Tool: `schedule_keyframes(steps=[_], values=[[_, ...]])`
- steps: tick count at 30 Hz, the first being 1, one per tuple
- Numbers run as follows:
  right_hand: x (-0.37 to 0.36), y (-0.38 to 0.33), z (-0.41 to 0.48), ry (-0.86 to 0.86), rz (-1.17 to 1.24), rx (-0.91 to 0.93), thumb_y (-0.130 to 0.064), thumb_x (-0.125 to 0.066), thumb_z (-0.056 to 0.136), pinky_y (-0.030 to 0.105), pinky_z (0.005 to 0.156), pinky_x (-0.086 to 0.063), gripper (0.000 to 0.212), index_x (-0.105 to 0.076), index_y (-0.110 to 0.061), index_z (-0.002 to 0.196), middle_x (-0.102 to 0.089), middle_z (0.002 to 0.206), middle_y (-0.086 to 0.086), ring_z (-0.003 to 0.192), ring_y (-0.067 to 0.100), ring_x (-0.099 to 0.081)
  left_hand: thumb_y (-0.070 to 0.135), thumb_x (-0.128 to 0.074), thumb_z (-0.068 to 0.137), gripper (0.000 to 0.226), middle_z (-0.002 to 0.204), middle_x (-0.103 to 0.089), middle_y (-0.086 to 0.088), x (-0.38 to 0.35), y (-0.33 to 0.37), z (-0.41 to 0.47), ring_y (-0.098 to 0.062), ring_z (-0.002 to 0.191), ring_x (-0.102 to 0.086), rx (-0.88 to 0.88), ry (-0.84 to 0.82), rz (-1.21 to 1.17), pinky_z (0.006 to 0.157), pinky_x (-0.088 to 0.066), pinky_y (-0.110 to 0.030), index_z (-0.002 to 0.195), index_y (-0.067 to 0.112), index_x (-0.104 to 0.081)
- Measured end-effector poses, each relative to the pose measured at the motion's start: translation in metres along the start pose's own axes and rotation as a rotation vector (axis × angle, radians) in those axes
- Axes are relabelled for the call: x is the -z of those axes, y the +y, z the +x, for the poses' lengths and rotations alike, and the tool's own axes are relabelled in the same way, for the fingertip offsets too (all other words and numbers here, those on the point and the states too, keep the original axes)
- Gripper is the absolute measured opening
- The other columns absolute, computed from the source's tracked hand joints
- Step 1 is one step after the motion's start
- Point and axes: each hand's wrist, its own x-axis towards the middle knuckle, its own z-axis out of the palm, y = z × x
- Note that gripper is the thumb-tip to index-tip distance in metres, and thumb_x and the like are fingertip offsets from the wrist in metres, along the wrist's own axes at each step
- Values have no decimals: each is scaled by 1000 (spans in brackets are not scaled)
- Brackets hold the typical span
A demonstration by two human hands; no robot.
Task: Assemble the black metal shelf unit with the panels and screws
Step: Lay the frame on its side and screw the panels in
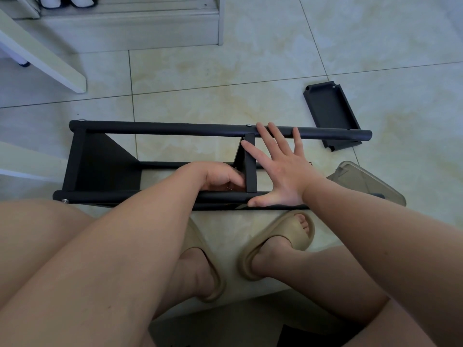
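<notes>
The black metal shelf frame [155, 128] lies on its side on the tiled floor, its long tubes running left to right. One black panel [105, 166] is fixed at its left end and a second panel [250, 169] stands between the tubes near the middle. My right hand [278, 169] is spread flat over the frame just right of that middle panel, fingertips on the far tube and thumb on the near tube. My left hand [218, 176] reaches inside the frame left of the middle panel with fingers curled; what they hold is hidden. A loose black panel [330, 111] lies on the floor at the right.
A clear plastic container [368, 181] sits on the floor right of the frame. My feet in tan slippers [278, 244] rest just in front of the frame. A white furniture leg [47, 58] and a pale cabinet base [130, 28] stand at the back left.
</notes>
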Motion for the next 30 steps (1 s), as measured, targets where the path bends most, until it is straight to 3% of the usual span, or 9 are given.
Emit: schedule_keyframes(steps=[3,6,9,13,15,18,21,24,30], values=[[0,0,0,-10,0,-6,-104,-31,60,71,116,8,127,9,-36,160,20,168,10,154,32,20,-3,-46,95,24,99,-69,-9,-1,0,1,-22,92,-64,-30,15,-66,90,-51,-32,102,7,-67],[1,-1,0,-15,-3,-7,-103,-30,60,70,117,9,127,10,-36,159,21,168,10,154,32,21,5,-51,95,25,106,-69,-11,-1,0,2,-25,99,-62,3,32,-35,103,-46,-40,113,3,-69],[1,-1,1,-10,1,-10,-103,-30,59,70,117,9,127,10,-36,159,20,168,10,154,32,20,14,-58,94,19,92,-72,-7,1,0,-1,-24,88,-63,44,25,42,93,-49,-42,101,9,-75],[2,0,0,-16,-8,-10,-104,-29,60,70,117,9,127,10,-36,159,21,168,11,154,33,20,6,-55,95,35,115,-68,-19,-2,1,1,-27,100,-63,2,47,51,102,-47,-41,129,0,-61],[1,0,0,-11,-11,-5,-104,-28,59,70,117,9,127,11,-36,159,20,168,11,154,32,20,0,-51,95,27,107,-67,-15,-3,1,-1,-25,96,-63,-21,35,12,97,-48,-37,119,2,-62],[1,0,0,-3,-12,-4,-105,-26,59,70,117,9,127,10,-36,159,19,168,11,154,32,19,-6,-47,94,21,101,-63,-13,-2,1,-1,-28,101,-58,-47,44,-81,105,-44,-41,105,4,-61],[0,0,0,0,-7,-1,-105,-26,59,70,117,9,127,10,-36,159,19,168,11,154,33,19,2,-48,96,27,113,-62,-16,-2,-1,3,-28,106,-56,-14,50,-66,111,-40,-45,119,-1,-62],[0,0,0,2,-3,-1,-104,-27,60,71,116,8,127,9,-36,160,19,168,11,154,33,18,14,-54,96,25,102,-68,-12,-1,0,1,-29,98,-58,38,37,28,100,-45,-46,113,3,-69],[-1,0,1,6,-1,1,-105,-26,60,70,117,9,126,8,-36,160,19,168,11,154,33,19,0,-54,94,28,114,-65,-18,-1,-1,0,-28,105,-61,-34,45,-7,102,-47,-38,121,1,-62]])
